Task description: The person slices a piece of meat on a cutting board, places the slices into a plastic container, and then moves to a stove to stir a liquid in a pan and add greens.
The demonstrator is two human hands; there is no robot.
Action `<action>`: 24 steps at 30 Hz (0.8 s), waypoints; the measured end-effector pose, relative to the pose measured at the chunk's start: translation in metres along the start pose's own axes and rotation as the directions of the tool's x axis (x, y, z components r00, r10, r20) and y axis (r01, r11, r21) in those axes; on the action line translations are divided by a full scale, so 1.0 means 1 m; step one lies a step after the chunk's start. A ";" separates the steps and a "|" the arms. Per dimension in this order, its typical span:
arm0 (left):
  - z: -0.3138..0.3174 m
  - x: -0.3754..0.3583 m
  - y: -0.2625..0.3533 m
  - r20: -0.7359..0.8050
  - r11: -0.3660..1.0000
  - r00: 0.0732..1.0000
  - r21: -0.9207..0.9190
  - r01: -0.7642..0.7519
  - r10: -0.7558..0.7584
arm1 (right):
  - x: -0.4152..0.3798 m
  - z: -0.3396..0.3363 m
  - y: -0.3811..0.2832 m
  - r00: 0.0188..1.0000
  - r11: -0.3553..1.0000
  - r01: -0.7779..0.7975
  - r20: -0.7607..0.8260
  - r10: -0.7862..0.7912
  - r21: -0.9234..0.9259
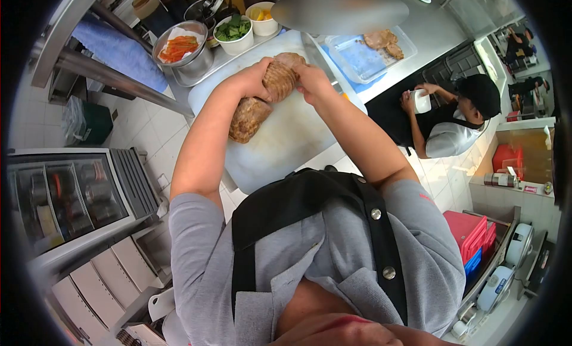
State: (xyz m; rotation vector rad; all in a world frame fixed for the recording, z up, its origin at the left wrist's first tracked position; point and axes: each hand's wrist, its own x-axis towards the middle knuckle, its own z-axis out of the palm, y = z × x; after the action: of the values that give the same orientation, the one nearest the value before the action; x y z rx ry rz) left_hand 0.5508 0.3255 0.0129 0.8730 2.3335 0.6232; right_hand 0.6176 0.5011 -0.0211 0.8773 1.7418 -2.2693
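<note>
A browned roll of meat [281, 79], cut into slices that still stand together, lies on the white cutting board [286, 149]. My left hand [253, 79] is closed around its near left side. At its far right end my right hand [312, 82] grips the slices with bent fingers. A second, uncut-looking piece of meat [249, 119] sits on the board just below my left hand. Along the board's right edge, beyond my right hand, lies what looks like a knife [319, 54], partly hidden by that hand.
Behind the board stand a metal bowl of orange strips [180, 48], a tub of green leaves [233, 33] and a tub of yellow wedges [261, 13]. A clear tray [351, 57] holds meat slices at right. A co-worker [456, 116] holds a white container nearby.
</note>
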 end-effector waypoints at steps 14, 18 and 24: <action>0.002 -0.001 -0.006 -0.030 0.998 0.999 -0.059 0.022 -0.024 | 0.001 -0.012 0.005 0.974 0.977 0.201 0.089 -0.207 0.071; -0.003 -0.006 0.005 -0.006 0.993 0.997 -0.084 0.077 -0.078 | -0.011 -0.021 -0.006 0.931 0.981 0.174 0.311 -0.191 0.084; -0.003 -0.002 0.001 0.001 0.994 1.000 -0.103 -0.019 0.019 | -0.018 -0.012 0.017 0.800 0.794 0.567 0.372 -0.470 -0.217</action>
State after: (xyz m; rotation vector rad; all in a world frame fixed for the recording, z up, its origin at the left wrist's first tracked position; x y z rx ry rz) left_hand 0.5503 0.3242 0.0158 0.8488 2.2721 0.7435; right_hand 0.6442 0.5030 -0.0280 -0.0447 2.3143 -2.1389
